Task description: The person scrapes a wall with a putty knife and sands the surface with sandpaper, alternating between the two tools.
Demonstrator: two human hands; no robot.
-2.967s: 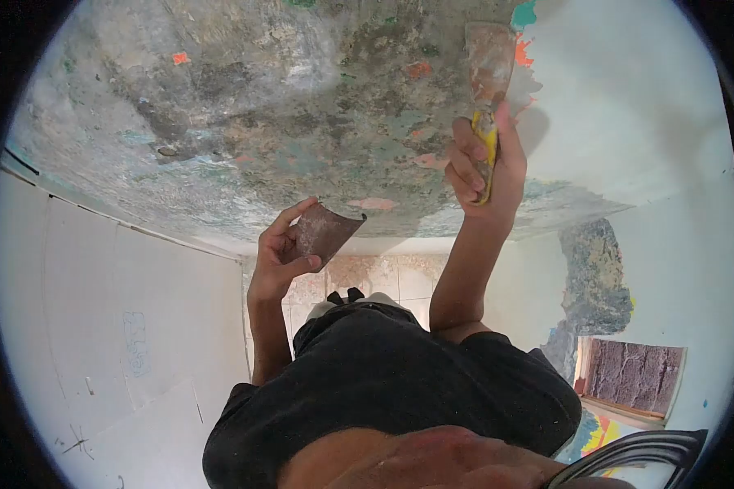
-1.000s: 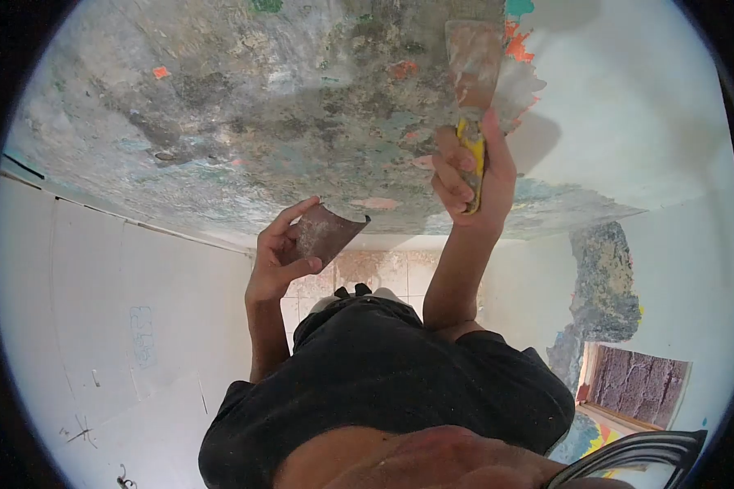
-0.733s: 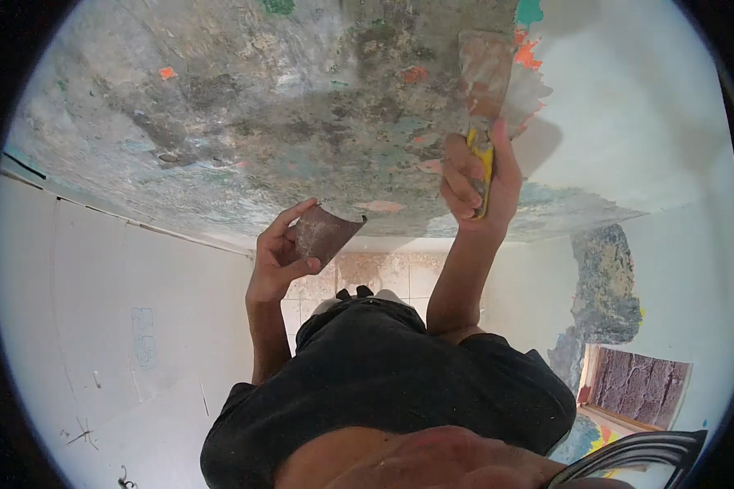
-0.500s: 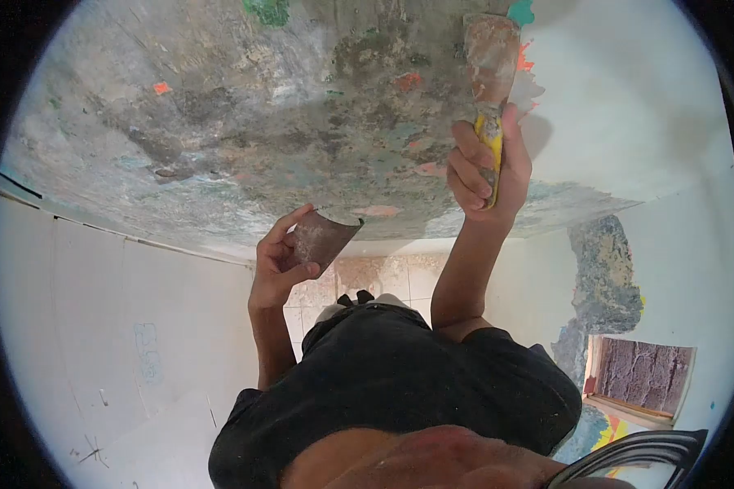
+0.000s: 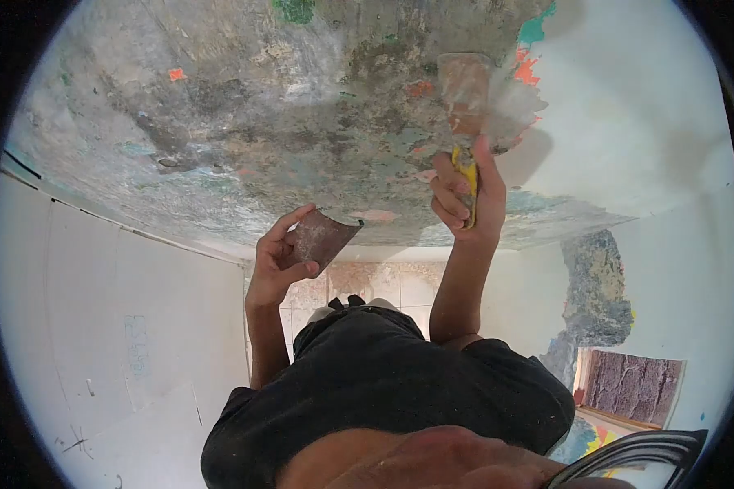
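Observation:
In the head view, my right hand [image 5: 473, 196] is closed around the yellow handle [image 5: 467, 183] of a putty knife. Its wide, smeared blade [image 5: 466, 90] points upward and overlaps the patchy, stripped wall [image 5: 302, 114], close to the ragged border of the white paint. My left hand [image 5: 281, 259] pinches a thin, curved brown plate [image 5: 324, 240] with a whitish smear on it, thumb on the near edge and fingers behind. That plate is held low, in front of the wall's lower part.
Smooth white paint [image 5: 636, 114] covers the wall on the right. A bare grey strip [image 5: 597, 285] runs down toward a small framed opening [image 5: 634, 387] at lower right. White side wall [image 5: 163, 326] stands on the left; floor tiles [image 5: 367, 281] show past my dark shirt [image 5: 400, 375].
My right hand has moved the putty knife down and to the left over the wall, away from the white paint's border. My left hand stays nearly in place with the plate.

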